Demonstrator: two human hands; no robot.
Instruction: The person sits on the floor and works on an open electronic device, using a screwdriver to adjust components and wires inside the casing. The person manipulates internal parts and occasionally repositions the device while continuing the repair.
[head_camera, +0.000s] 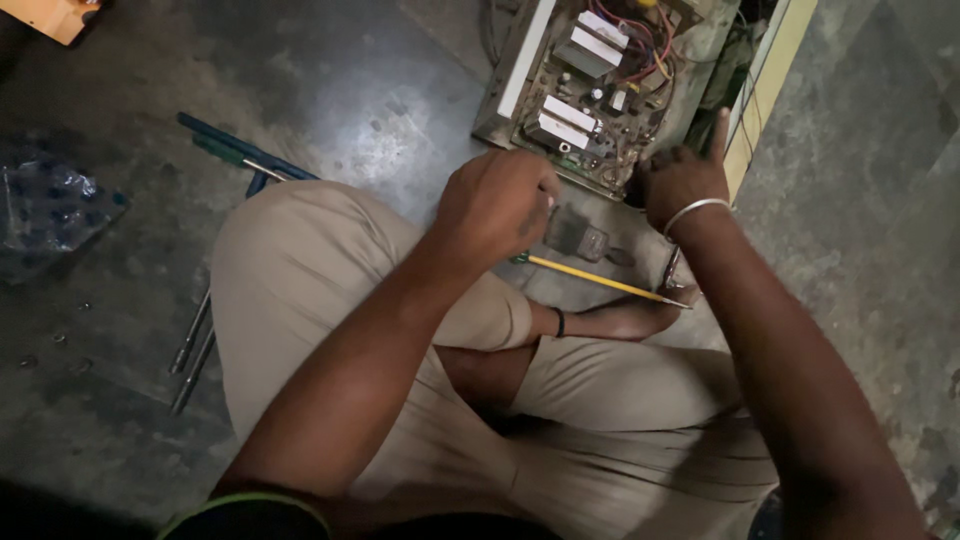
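Observation:
An opened appliance with a circuit board (590, 85) full of components and coloured wires lies on the floor ahead of me. My left hand (497, 205) is closed into a fist at the board's near edge; what it grips is hidden. My right hand (682, 178), with a metal bangle on the wrist, rests on the board's near right corner with its index finger pointing up along the casing. A yellow-handled tool (600, 281) lies on the floor between my hands, by my bare foot (625, 318).
I sit cross-legged in beige trousers (300, 290) on a dark concrete floor. Blue-handled tools (235, 150) and metal rods (190, 350) lie to the left. A clear plastic bag (50, 205) sits at far left, an orange object (50, 15) at the top left corner.

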